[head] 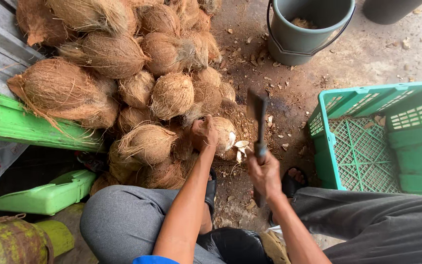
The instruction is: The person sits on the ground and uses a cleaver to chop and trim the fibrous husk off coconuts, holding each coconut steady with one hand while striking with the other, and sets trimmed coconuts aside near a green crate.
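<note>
My left hand [202, 133] grips a brown husked coconut [224, 133] on the ground, next to a pile of coconuts [137, 73]. The coconut's right side shows white where husk has been cut. My right hand [264, 175] is closed on the handle of a dark cleaver [257, 115], whose blade is raised upright just right of the coconut. White coconut chips [242, 148] lie below the blade.
A grey bucket [296, 39] stands at the back. A green plastic crate [382, 137] sits at the right. Green plastic pieces [45, 195] and a green board [20, 122] lie at the left. Husk scraps cover the concrete floor.
</note>
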{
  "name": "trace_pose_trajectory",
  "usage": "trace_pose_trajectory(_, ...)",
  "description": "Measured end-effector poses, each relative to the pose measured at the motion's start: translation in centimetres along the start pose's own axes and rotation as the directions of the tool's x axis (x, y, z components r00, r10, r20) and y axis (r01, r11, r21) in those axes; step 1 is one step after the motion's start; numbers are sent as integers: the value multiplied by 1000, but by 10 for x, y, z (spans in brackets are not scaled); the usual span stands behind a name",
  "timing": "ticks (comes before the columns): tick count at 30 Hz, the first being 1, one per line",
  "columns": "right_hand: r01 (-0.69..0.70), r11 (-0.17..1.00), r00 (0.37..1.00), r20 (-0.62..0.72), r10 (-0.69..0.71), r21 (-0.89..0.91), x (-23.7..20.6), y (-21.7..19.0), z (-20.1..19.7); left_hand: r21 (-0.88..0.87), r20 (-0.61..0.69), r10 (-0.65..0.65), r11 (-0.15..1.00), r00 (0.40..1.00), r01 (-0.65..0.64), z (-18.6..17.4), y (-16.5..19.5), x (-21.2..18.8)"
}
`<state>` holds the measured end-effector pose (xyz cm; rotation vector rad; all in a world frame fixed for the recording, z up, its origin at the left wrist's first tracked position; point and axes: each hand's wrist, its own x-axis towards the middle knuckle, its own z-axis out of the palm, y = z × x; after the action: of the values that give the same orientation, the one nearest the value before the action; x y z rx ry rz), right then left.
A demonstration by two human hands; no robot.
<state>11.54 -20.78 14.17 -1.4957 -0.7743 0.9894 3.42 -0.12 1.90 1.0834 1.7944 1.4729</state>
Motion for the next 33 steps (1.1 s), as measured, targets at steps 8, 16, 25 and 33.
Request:
trace_pose_trajectory(8,-46,998,998,42,48,-43,2,20,-8,132,238,-305,951,922,280,-21,14,-2)
trace_pose_trajectory(16,-171,881,983,-16,183,-442,2,20,8,115,278,-192,979,941,165,-22,0,-3)
trace_pose_trajectory(25,-40,947,998,23,50,-320,2,12,6,153,332,-300,953,894,262,-16,0,-3)
trace_pose_trajectory(33,30,889,1000,17,-25,-458,8,35,4,231,239,51,967,970,-108,-25,1,-11)
